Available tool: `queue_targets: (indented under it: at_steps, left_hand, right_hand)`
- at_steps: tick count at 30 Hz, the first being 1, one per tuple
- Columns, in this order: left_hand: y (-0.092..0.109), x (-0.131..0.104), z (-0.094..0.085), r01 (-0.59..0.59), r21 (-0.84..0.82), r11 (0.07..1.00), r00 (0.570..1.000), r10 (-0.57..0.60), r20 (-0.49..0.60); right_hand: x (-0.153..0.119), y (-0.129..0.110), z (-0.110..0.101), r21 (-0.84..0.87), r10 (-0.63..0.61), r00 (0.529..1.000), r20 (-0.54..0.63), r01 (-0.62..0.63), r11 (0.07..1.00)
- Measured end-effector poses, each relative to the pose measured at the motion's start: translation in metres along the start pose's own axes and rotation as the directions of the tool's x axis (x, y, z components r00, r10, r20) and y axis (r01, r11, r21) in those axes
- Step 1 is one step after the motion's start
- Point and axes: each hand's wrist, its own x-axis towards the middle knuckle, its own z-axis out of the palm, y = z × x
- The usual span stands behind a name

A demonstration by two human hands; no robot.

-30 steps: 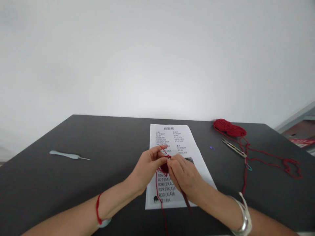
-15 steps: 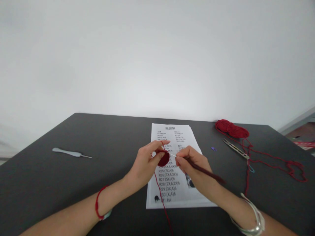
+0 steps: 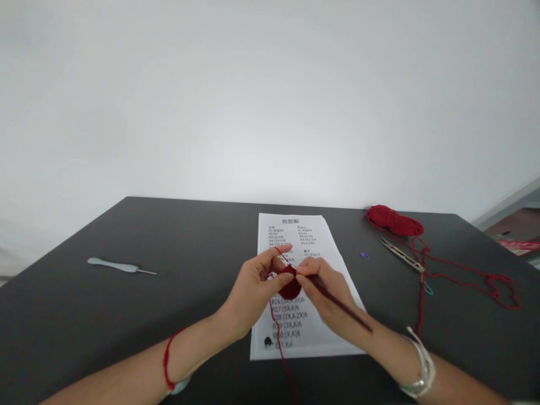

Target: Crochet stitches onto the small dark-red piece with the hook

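Observation:
Pinched in my left hand (image 3: pixel 257 281) is a small round piece of dark red crochet (image 3: pixel 290 288), with red yarn (image 3: pixel 277 332) looped over the raised index finger and trailing down past the front of the paper. My right hand (image 3: pixel 327 287) grips a crochet hook (image 3: pixel 343 306) with a dark brown handle, its metal tip at the upper edge of the piece. The fingertips of both hands nearly meet there. Beneath them lies a printed sheet (image 3: pixel 312 337) with rows of text.
A grey-handled hook (image 3: pixel 113 264) lies at the left of the dark table (image 3: pixel 189 242). To the right are a red yarn skein (image 3: pixel 394 220) with loose strands, small scissors (image 3: pixel 400 254), a purple stitch marker (image 3: pixel 364 256) and a teal one (image 3: pixel 428 288).
Both hands and the red piece have moved slightly lower, and my right hand has come closer to my left. The hook tip has gone from beside the piece to its upper edge.

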Motion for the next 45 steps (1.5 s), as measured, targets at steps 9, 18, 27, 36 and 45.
queue_targets:
  at_steps: [9, 18, 27, 36, 45]
  left_hand:
    - [0.005, 0.007, -0.008, 0.283, -0.363, 0.888, 0.956, -0.229, 0.184]
    - [0.013, 0.016, -0.020, 0.230, -0.280, 0.932, 0.955, -0.162, 0.248]
    - [0.019, 0.020, -0.033, 0.307, -0.144, 0.941, 0.879, -0.222, 0.421]
    - [0.027, 0.023, -0.036, 0.367, -0.062, 0.928, 0.795, -0.278, 0.539]
    - [0.006, 0.009, -0.010, -0.041, 0.045, 0.998, 0.990, 0.035, 0.136]
  right_hand:
    - [0.003, 0.000, -0.010, -0.187, -0.274, 0.959, 0.073, 0.283, 0.941]
    - [0.007, -0.008, -0.022, 0.282, 0.214, 0.976, 0.024, -0.212, 0.936]
    - [0.008, -0.006, -0.034, 0.347, 0.255, 0.957, 0.136, -0.287, 0.893]
    - [0.013, -0.003, -0.043, 0.597, 0.256, 0.906, 0.338, -0.417, 0.685]
    - [0.014, -0.011, -0.008, 0.814, 0.493, 0.852, 0.175, -0.407, 0.414]
